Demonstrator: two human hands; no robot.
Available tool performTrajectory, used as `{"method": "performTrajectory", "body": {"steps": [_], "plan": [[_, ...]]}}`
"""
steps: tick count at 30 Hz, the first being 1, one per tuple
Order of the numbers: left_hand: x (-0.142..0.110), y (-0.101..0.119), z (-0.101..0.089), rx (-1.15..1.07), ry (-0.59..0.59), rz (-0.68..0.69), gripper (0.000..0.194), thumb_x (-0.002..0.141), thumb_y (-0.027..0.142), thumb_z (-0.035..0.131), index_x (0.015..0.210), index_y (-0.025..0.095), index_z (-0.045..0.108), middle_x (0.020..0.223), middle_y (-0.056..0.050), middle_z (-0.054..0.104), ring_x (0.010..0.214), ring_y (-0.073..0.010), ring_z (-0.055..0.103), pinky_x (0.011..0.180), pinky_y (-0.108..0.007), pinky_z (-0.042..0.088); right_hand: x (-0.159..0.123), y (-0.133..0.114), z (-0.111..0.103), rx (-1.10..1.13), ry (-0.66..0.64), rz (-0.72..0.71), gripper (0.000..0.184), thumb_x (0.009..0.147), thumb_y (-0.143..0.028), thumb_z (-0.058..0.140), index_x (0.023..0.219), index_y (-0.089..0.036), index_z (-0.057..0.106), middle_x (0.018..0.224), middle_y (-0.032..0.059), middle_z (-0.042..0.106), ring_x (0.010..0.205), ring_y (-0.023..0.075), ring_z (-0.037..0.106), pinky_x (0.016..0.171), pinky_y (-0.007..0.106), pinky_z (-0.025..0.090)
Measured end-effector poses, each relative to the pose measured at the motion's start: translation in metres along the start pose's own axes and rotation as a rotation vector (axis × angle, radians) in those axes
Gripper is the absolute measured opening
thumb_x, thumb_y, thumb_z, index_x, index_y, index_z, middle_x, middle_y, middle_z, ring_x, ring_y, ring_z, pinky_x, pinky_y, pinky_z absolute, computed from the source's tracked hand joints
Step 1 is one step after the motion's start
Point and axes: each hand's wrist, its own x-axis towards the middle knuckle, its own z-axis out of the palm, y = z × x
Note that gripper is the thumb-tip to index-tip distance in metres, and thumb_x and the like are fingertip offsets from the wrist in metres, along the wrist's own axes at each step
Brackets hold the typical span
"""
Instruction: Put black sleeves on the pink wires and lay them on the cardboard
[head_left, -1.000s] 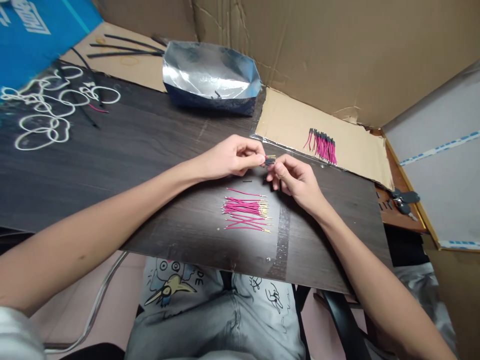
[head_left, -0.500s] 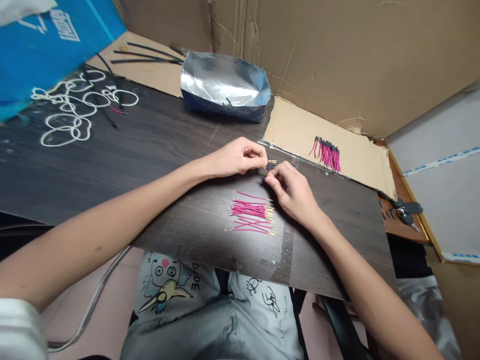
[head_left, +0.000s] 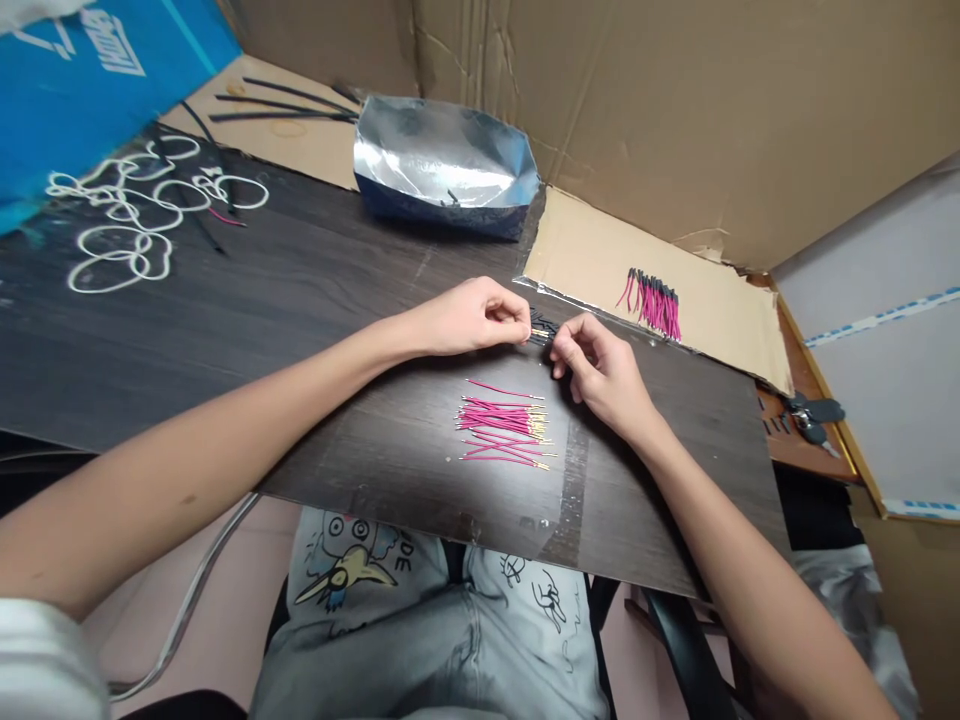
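My left hand [head_left: 491,318] is closed in a pinch, and the gold-tipped wires [head_left: 539,332] it holds stick out to the right of its fingertips. The rest of these wires is hidden by the fingers. Close by on the right, my right hand [head_left: 592,358] has thumb and fingers pressed together; what they hold, if anything, is too small to make out. Between and behind both hands lies a small heap of short black tubes [head_left: 545,320]. Nearer to me, a loose bundle of pink wires [head_left: 499,415] rests on the dark table, gold ends to the right.
On a cardboard strip [head_left: 577,235] at the back right lie pink wires with black sleeves [head_left: 656,303]. An open silver-lined bag [head_left: 442,165] stands at the back. Tangled white bands [head_left: 120,255] are at left, keys [head_left: 814,418] at far right.
My right hand has drawn slightly right, away from the left fingertips. The gold ends in my left hand now point out more plainly, and more black tubes show behind.
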Motion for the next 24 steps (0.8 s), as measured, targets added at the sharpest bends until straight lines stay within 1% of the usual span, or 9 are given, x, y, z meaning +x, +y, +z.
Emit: {"method": "performTrajectory", "body": {"steps": [6, 11, 14, 20, 24], "plan": [[-0.0012, -0.0017, -0.0008, 0.060, 0.006, -0.024, 0.016, 0.082, 0.024, 0.065, 0.073, 0.014, 0.073, 0.067, -0.001, 0.068, 0.063, -0.0103, 0.053, 0.063, -0.025, 0.039, -0.0035, -0.0084, -0.0011, -0.106, 0.022, -0.065, 0.021, 0.106, -0.040, 0.055, 0.093, -0.023, 0.057, 0.076, 0.0011, 0.065, 0.067, 0.0136, 0.062, 0.055, 0.028, 0.048], [-0.0017, -0.0015, -0.0002, 0.094, 0.011, -0.036, 0.016, 0.082, 0.024, 0.065, 0.073, 0.014, 0.074, 0.068, -0.001, 0.069, 0.063, -0.0110, 0.056, 0.062, -0.025, 0.038, -0.0057, -0.0087, 0.0019, -0.123, 0.067, -0.117, 0.014, 0.102, -0.037, 0.061, 0.100, -0.023, 0.057, 0.087, 0.0020, 0.068, 0.068, 0.0140, 0.065, 0.056, 0.029, 0.051], [-0.0014, -0.0001, 0.0000, 0.109, 0.007, -0.043, 0.015, 0.080, 0.024, 0.066, 0.072, 0.015, 0.074, 0.067, -0.001, 0.069, 0.062, -0.0109, 0.055, 0.062, -0.025, 0.038, -0.0062, -0.0076, 0.0023, -0.108, 0.077, -0.131, 0.014, 0.100, -0.037, 0.063, 0.103, -0.024, 0.057, 0.091, 0.0015, 0.069, 0.068, 0.0138, 0.065, 0.054, 0.029, 0.052], [-0.0010, 0.0015, -0.0015, 0.105, -0.014, -0.020, 0.015, 0.079, 0.023, 0.065, 0.070, 0.015, 0.074, 0.065, 0.000, 0.067, 0.062, -0.0105, 0.053, 0.062, -0.025, 0.038, -0.0071, -0.0109, 0.0001, -0.179, 0.052, -0.167, 0.014, 0.101, -0.036, 0.063, 0.094, -0.023, 0.065, 0.084, 0.0022, 0.068, 0.072, 0.0160, 0.066, 0.058, 0.030, 0.053], [-0.0013, 0.0011, -0.0020, 0.098, -0.014, -0.022, 0.015, 0.079, 0.022, 0.065, 0.071, 0.015, 0.075, 0.065, 0.000, 0.067, 0.062, -0.0108, 0.054, 0.063, -0.025, 0.039, -0.0068, -0.0096, 0.0007, -0.122, 0.070, -0.178, 0.016, 0.101, -0.036, 0.063, 0.094, -0.023, 0.068, 0.086, 0.0021, 0.069, 0.070, 0.0151, 0.066, 0.059, 0.030, 0.054]]}}
